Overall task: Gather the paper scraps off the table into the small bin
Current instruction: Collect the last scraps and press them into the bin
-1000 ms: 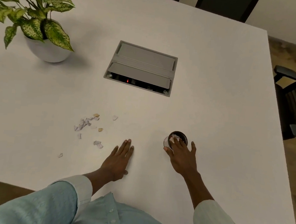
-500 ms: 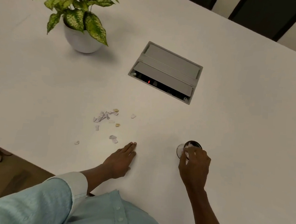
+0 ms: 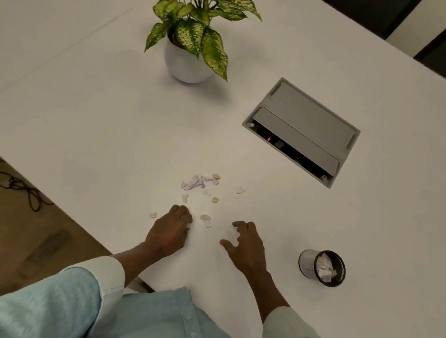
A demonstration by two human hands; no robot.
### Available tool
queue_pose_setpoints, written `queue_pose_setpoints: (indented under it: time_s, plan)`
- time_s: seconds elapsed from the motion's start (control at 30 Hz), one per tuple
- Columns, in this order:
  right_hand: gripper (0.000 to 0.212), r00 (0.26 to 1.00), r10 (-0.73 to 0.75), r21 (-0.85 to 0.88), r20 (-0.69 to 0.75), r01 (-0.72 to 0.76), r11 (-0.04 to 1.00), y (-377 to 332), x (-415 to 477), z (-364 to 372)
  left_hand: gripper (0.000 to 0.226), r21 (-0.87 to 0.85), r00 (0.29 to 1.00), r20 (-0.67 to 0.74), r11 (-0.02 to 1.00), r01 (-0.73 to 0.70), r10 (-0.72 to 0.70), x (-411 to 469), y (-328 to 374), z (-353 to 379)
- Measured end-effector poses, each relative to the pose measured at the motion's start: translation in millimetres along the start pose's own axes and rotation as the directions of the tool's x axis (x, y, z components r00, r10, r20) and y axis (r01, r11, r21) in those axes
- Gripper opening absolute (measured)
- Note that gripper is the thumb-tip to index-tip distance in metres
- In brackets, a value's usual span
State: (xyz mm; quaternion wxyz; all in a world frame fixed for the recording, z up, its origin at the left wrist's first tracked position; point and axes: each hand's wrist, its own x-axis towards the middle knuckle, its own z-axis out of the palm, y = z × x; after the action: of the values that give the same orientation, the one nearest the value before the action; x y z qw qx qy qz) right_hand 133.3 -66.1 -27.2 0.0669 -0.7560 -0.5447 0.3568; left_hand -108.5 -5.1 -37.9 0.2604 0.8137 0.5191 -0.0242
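Several small paper scraps lie on the white table (image 3: 89,113): a crumpled white piece (image 3: 195,182), two tan bits (image 3: 215,200), and small white bits (image 3: 240,190). One white scrap (image 3: 153,214) lies just left of my left hand (image 3: 169,231), and another (image 3: 206,219) just right of it. My left hand rests knuckles-up on the table with its fingers curled under, and nothing shows in it. Right of that scrap, my right hand (image 3: 247,247) hovers with fingers spread and holds nothing. The small round bin (image 3: 306,261) stands to the right and has crumpled paper inside.
A potted plant in a white pot (image 3: 186,64) stands at the back. A grey cable box (image 3: 301,131) is set into the table at the right. The table's near-left edge runs close to my left arm, with a dark cable (image 3: 20,185) on the floor beyond it.
My right hand left the bin and moved left toward the scraps. My left hand slid forward among the scraps and curled its fingers. The view turned left.
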Motion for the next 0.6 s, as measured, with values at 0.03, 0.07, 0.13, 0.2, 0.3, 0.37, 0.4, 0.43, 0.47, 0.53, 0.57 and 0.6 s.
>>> queue_pose_setpoints:
  time_s: [0.03,0.07,0.13,0.2,0.3,0.37,0.4,0.43,0.47,0.53,0.57,0.6]
  plan:
    - [0.065,1.000,0.012,0.007,0.021,-0.012,1.000,-8,7,5,0.024,-0.003,1.000,-0.007,1.000,0.029,-0.029,7,-5,-4]
    - [0.069,0.999,0.021,0.019,0.033,-0.022,1.000,-15,14,10,0.026,-0.009,0.998,-0.014,0.998,0.055,-0.055,13,-10,-8]
    - [0.077,0.998,0.033,0.045,0.046,-0.035,0.998,-28,25,19,0.028,-0.020,0.996,-0.019,0.996,0.085,-0.086,26,-18,-14]
    - [0.082,0.999,0.032,0.060,0.033,-0.034,0.998,-38,36,27,0.028,-0.032,0.995,-0.021,0.995,0.096,-0.097,38,-24,-18]
    - [0.084,0.999,0.038,0.084,-0.003,-0.037,0.996,-49,51,33,0.026,-0.093,0.988,-0.046,0.985,0.142,-0.147,52,-27,-25]
    - [0.081,0.999,0.048,0.111,-0.026,-0.045,0.993,-55,62,34,0.034,-0.118,0.979,-0.066,0.976,0.184,-0.193,61,-28,-28]
    - [0.080,0.998,0.052,0.122,-0.033,-0.047,0.991,-57,67,33,0.041,-0.122,0.975,-0.068,0.972,0.201,-0.211,65,-28,-30]
    - [0.078,0.998,0.050,0.124,-0.037,-0.045,0.991,-60,73,32,0.050,-0.117,0.974,-0.067,0.971,0.209,-0.218,69,-29,-31]
    - [0.077,0.998,0.043,0.126,-0.037,-0.039,0.991,-62,79,31,0.058,-0.106,0.975,-0.063,0.973,0.205,-0.212,74,-30,-31]
    - [0.077,1.000,0.008,0.130,-0.030,-0.004,0.992,-65,90,27,0.078,-0.091,0.983,-0.045,0.980,0.176,-0.180,83,-32,-30]
    - [0.079,0.999,-0.019,0.119,-0.034,0.023,0.993,-67,96,25,0.088,-0.087,0.987,-0.028,0.984,0.154,-0.157,88,-33,-30]
    - [0.083,0.998,-0.041,0.106,-0.041,0.045,0.993,-69,101,23,0.094,-0.072,0.992,-0.010,0.989,0.127,-0.128,92,-34,-30]
